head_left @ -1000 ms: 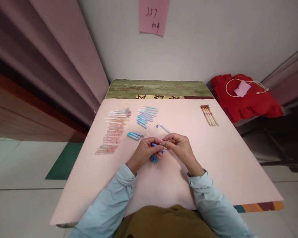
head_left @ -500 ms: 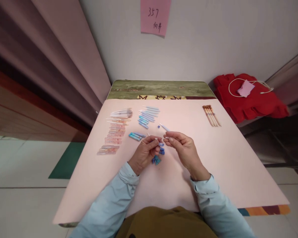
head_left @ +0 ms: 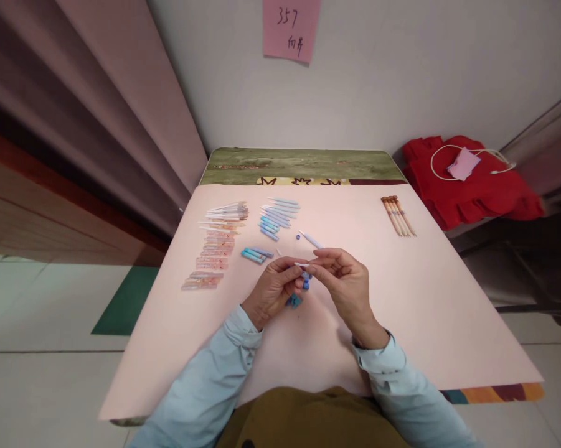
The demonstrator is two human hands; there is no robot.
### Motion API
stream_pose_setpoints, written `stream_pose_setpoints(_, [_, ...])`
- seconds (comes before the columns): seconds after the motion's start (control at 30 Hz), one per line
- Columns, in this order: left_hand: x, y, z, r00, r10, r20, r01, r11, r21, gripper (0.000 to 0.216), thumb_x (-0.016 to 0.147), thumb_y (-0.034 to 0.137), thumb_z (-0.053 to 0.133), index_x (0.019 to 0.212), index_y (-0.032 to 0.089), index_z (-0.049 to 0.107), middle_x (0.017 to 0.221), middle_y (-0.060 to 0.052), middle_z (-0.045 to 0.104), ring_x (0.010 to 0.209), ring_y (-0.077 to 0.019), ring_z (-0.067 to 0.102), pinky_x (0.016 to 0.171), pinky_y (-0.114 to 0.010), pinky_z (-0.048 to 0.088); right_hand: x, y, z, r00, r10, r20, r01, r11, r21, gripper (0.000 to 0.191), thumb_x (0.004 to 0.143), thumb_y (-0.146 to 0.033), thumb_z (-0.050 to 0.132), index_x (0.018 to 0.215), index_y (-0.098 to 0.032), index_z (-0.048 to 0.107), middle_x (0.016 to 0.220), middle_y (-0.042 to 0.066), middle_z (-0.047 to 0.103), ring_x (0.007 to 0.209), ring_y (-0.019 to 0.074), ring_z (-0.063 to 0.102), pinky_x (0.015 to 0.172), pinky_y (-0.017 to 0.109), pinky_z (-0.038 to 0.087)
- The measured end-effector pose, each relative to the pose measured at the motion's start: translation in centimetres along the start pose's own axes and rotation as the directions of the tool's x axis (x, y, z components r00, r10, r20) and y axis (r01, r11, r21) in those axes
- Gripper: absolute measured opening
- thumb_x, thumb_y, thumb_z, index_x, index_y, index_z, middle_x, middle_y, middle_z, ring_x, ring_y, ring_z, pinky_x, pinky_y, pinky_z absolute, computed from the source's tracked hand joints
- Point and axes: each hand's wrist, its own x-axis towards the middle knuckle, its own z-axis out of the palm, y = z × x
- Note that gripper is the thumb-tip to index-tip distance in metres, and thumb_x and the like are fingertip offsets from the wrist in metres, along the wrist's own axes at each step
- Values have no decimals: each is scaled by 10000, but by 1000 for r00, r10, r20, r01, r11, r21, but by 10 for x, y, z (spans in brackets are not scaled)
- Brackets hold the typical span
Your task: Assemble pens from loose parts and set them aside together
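My left hand point(head_left: 276, 283) is closed around a short blue pen barrel, mostly hidden by the fingers. With thumb and forefinger, my right hand point(head_left: 343, 274) pinches a small white stick-like piece point(head_left: 301, 265) at the barrel's end; whether it is inside cannot be made out. Under the hands lie small blue caps point(head_left: 307, 284) and teal caps point(head_left: 293, 300). Just beyond my right fingers is a pale blue pen piece point(head_left: 311, 239) with a white tip, beside a small dark blue ring point(head_left: 297, 236). Several short blue barrels point(head_left: 256, 255) lie left of my hands.
Pale blue and lilac pens point(head_left: 280, 208) lie in a row farther back. Pink patterned pens point(head_left: 215, 252) and white-tipped ones point(head_left: 226, 211) line the left. Brown-topped pens point(head_left: 398, 216) are at the right on the pink-covered table point(head_left: 439, 311). Red cloth point(head_left: 485, 193) sits beyond the table.
My right hand has moved slightly left and met my left hand, bringing the small white piece to the barrel's end. The things on the table have stayed put.
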Motion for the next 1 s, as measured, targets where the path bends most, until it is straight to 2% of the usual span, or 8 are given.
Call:
stream_pose_setpoints(0.3, [-4, 3, 4, 994, 107, -35, -99, 981, 165, 231, 687, 286, 843, 846, 151, 744, 566, -7, 653, 489, -104, 596, 473, -206, 494, 1, 0, 0, 998, 62, -23, -62, 998, 6, 294, 653, -346, 863, 849, -198, 701, 729, 20, 734, 649, 159, 681, 626, 289, 572])
stream_pose_setpoints(0.4, [-2, 4, 4, 996, 73, -41, -64, 980, 186, 244, 695, 285, 839, 863, 139, 738, 573, -5, 652, 489, -94, 594, 484, -194, 496, 4, 7, -2, 996, 83, -22, -83, 997, -5, 289, 657, -364, 854, 828, -191, 698, 716, 15, 713, 628, 147, 656, 612, 283, 560])
stream_pose_setpoints(0.57, [3, 3, 2, 997, -41, -59, 44, 998, 46, 264, 766, 298, 792, 912, 89, 726, 781, -53, 703, 561, -68, 621, 535, -165, 519, 10, 16, -7, 992, 95, -79, -100, 993, -68, 256, 715, -390, 802, 818, -182, 695, 655, -3, 663, 588, 134, 616, 586, 278, 542])
stream_pose_setpoints(0.63, [4, 4, 3, 995, -60, -79, 56, 997, -54, 304, 841, 358, 717, 942, 71, 719, 833, -88, 713, 646, -101, 667, 638, -197, 563, 9, 14, -8, 992, 20, -125, -32, 995, -99, 224, 760, -381, 770, 849, -189, 695, 642, -12, 650, 590, 135, 613, 591, 279, 540])
stream_pose_setpoints(0.73, [5, 7, 5, 994, -80, -72, 62, 973, -223, 402, 911, 449, 599, 955, 64, 709, 930, -143, 727, 842, -179, 712, 828, -280, 578, 3, 8, -6, 977, -158, -145, 129, 974, -188, 148, 826, -335, 721, 900, -210, 696, 699, -3, 667, 620, 141, 625, 615, 286, 545])
stream_pose_setpoints(0.87, [5, 11, 7, 1000, -29, 2, 28, 945, -326, 500, 937, 518, 506, 1044, 66, 692, 1064, -181, 716, 1039, -236, 679, 916, -329, 549, -5, 6, -1, 947, -319, 49, 312, 864, -396, 72, 877, -266, 670, 930, -240, 711, 859, 31, 709, 708, 155, 652, 669, 297, 555])
stream_pose_setpoints(0.93, [4, 12, 7, 999, -17, 32, 26, 944, -329, 490, 937, 503, 508, 1095, 72, 680, 1104, -187, 707, 1098, -249, 657, 910, -330, 546, -6, 9, 1, 934, -329, 141, 356, 806, -473, 99, 892, -232, 638, 965, -246, 704, 899, 36, 719, 739, 158, 660, 690, 297, 559])
stream_pose_setpoints(1.0, [2, 12, 7, 999, -6, 51, 22, 947, -322, 429, 928, 439, 534, 1114, 78, 674, 1141, -189, 698, 1167, -269, 625, 916, -340, 539, -6, 12, 3, 930, -325, 169, 365, 775, -516, 110, 889, -207, 624, 973, -239, 686, 899, 34, 722, 728, 152, 660, 669, 285, 557])
